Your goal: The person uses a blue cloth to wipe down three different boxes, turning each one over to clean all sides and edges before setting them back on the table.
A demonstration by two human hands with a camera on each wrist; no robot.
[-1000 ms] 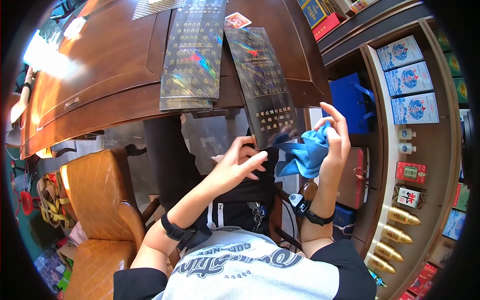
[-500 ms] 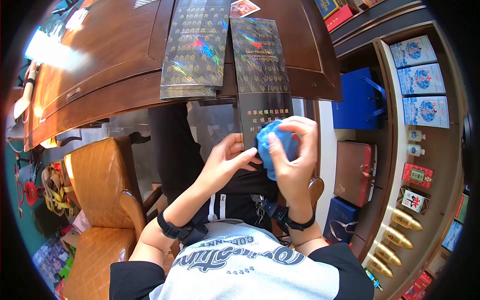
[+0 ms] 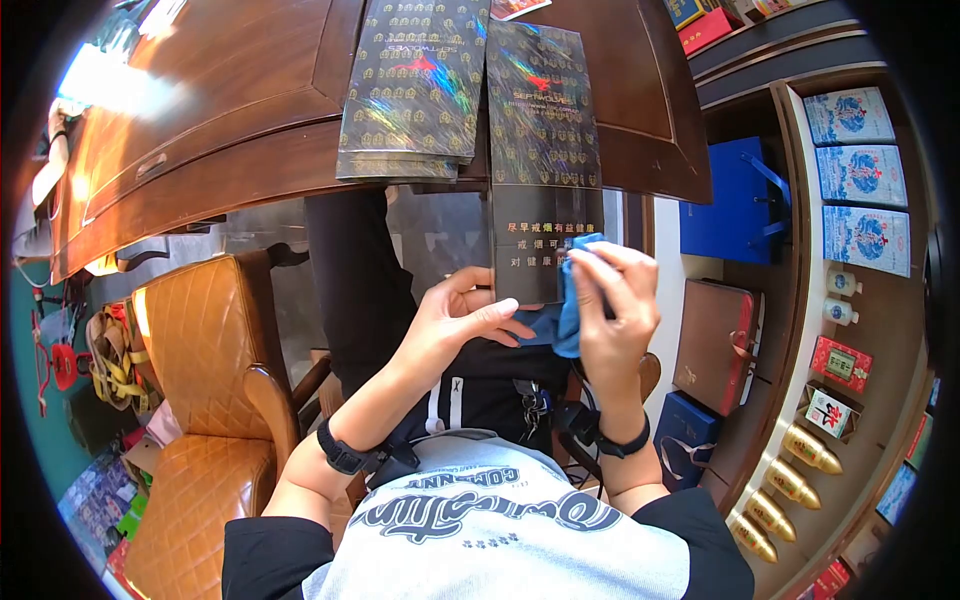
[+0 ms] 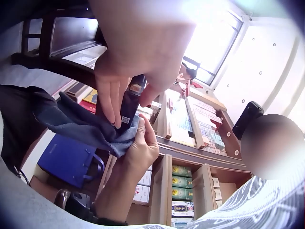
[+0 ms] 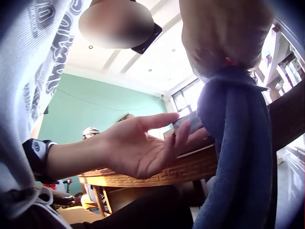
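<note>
A long black cigarette carton [image 3: 545,130] with gold print reaches from the table toward me. My left hand [image 3: 455,315] grips its near end, thumb at the corner and fingers beneath. The carton's dark end [image 4: 127,107] shows between that hand's thumb and fingers in the left wrist view. My right hand [image 3: 620,310] pinches a crumpled blue cloth [image 3: 570,315] against the carton's right edge, close to the near end. In the right wrist view the cloth [image 5: 243,143] hangs down from the right hand and covers part of the carton.
More black cartons [image 3: 410,90] lie stacked on the wooden table [image 3: 230,130], left of the held one. A brown leather chair [image 3: 205,340] stands at left. To the right are a blue bag [image 3: 735,205] and shelves with boxes [image 3: 865,240] and gold bullet-shaped bottles [image 3: 790,480].
My right hand brought the cloth in from the right, over the carton's near end, then back to its right edge. The left hand has kept its hold on the carton.
</note>
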